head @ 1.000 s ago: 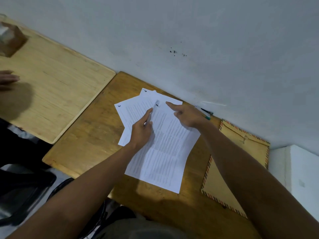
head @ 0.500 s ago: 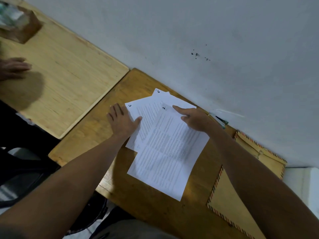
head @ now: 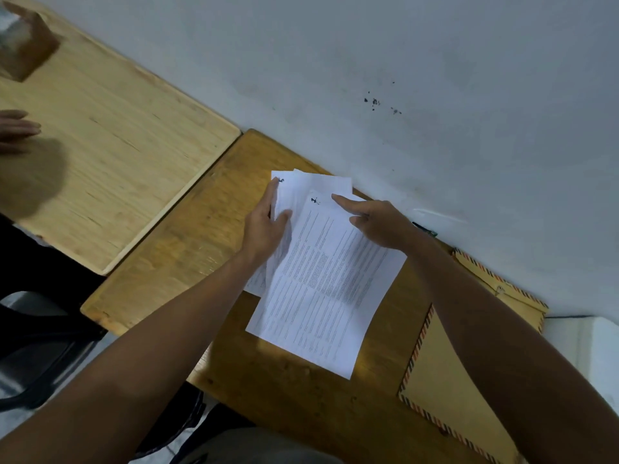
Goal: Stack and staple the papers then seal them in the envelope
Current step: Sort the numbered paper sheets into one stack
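On the wooden table [head: 187,262] against the pale wall [head: 435,78], the papers [head: 321,283] lie in a loose, fanned pile, the printed top sheet skewed over the ones beneath, whose far corners stick out toward the wall. The left hand [head: 264,229] holds the left edge of the lower sheets: its fingers run straight along that edge and the thumb presses down on top, so its grip is a flat pinch on the papers. The right hand [head: 378,222] lies on the far right part of the top sheet, fingers straight and together, pointing left toward a handwritten mark near the sheet's corner; its grip is released, only resting on the paper. Right of the papers, partly under the right forearm, lies the brown envelope [head: 445,373] with its striped border, its flap end by the wall. A pen [head: 425,228] shows just beyond the right hand, at the wall. Left of the papers' table stands a lighter wooden table [head: 110,145], where another person's hand [head: 16,128] rests at the picture's edge.
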